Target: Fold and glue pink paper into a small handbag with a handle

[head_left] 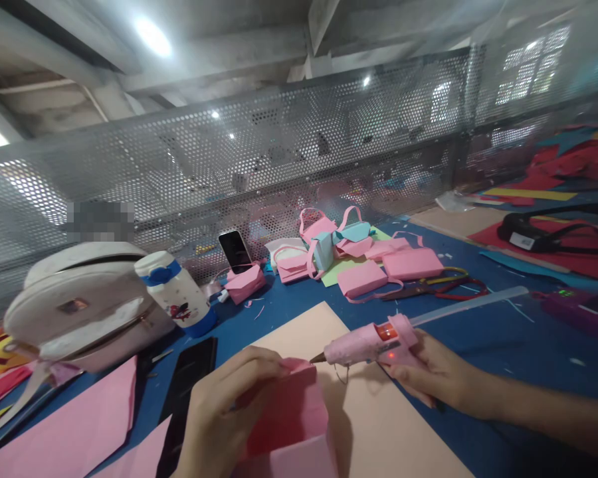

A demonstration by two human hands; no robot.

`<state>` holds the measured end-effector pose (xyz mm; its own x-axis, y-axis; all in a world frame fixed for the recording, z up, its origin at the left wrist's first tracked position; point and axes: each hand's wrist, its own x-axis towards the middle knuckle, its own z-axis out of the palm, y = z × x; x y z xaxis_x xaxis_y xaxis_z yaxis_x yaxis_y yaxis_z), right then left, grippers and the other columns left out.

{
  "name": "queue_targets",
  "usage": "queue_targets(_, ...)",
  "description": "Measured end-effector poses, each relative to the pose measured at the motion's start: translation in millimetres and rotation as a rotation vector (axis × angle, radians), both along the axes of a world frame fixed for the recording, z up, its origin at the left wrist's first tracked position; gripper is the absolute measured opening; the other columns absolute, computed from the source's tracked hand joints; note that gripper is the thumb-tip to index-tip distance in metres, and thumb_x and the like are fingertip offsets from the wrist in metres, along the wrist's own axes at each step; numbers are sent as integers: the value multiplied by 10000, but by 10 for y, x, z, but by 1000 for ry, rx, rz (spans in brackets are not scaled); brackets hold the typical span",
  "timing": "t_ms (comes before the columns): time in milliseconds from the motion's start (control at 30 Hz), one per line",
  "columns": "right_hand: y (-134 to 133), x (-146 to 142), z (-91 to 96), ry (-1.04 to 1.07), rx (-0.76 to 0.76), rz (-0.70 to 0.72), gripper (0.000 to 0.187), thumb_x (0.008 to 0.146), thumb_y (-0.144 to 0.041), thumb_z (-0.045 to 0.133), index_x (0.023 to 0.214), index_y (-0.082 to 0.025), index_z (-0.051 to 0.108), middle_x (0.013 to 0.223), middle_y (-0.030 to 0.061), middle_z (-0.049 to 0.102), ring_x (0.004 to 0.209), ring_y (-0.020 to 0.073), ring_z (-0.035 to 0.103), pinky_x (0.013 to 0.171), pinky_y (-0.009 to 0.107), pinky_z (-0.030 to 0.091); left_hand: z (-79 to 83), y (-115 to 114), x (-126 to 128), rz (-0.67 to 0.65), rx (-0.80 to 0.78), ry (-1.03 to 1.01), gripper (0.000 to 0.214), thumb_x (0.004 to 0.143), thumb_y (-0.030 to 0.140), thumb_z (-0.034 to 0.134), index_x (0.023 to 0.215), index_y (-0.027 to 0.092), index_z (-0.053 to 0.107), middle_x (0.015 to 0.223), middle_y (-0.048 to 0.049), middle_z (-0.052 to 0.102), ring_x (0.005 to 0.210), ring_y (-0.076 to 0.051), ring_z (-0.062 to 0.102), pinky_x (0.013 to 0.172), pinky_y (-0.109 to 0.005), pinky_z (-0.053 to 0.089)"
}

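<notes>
Broadly, a blue tabletop (503, 352) spreads beneath a concrete ceiling (244, 46), backed by a perforated metal partition (279, 153). Along the partition stand, from left, a pale backpack (84, 315), a white bottle (179, 295) with blue bands, a propped phone (234, 249) and a cluster of small paper bags (363, 276), mostly pink, some blue. Scissors (423, 288) lie just right of the cluster; red sheets (483, 234) and a black strapped device (523, 232) occupy the far right.

A peach sheet (393, 425) lies under the work, one corner aimed at the partition. The left side is crowded by pink sheets (74, 425) and a flat black object (192, 372); the broadest run of blue lies to the right, between the scissors and the right forearm.

The pink paper box (299, 458) — open-topped, straight-walled, deeper pink inside — is at the near edge of the view, over the peach sheet. The left hand (224, 405) has its fingers (264, 358) closed on the upper edge of one wall. The right hand (443, 378) is wrapped round the handle of a pink glue gun (361, 345), its red light lit and a translucent stick projecting behind. The nozzle (317, 358) points left at the box's upper edge — whether it touches cannot be told.
</notes>
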<state>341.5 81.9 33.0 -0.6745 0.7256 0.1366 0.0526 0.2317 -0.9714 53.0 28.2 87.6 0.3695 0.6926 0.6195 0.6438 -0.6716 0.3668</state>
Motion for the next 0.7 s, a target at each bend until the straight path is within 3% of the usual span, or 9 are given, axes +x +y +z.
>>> queue_targets(167, -23, 1, 15, 14, -5, -1, 513, 887, -624, 503, 854, -122, 601, 453, -77, 362, 376, 60, 298, 370, 186, 232, 37, -7, 92, 7, -57, -120, 145, 864, 105, 622, 811, 215, 699, 782, -5, 731, 730, -124, 698, 625, -141, 538)
queue_targets(700, -40, 5, 32, 42, 28, -6, 441, 894, -586, 513, 762, -164, 504, 459, -82, 358, 383, 58, 299, 366, 182, 234, 27, 1, 144, 30, -223, -199, 131, 858, 136, 642, 788, 216, 719, 795, -21, 743, 755, -153, 700, 651, -191, 547)
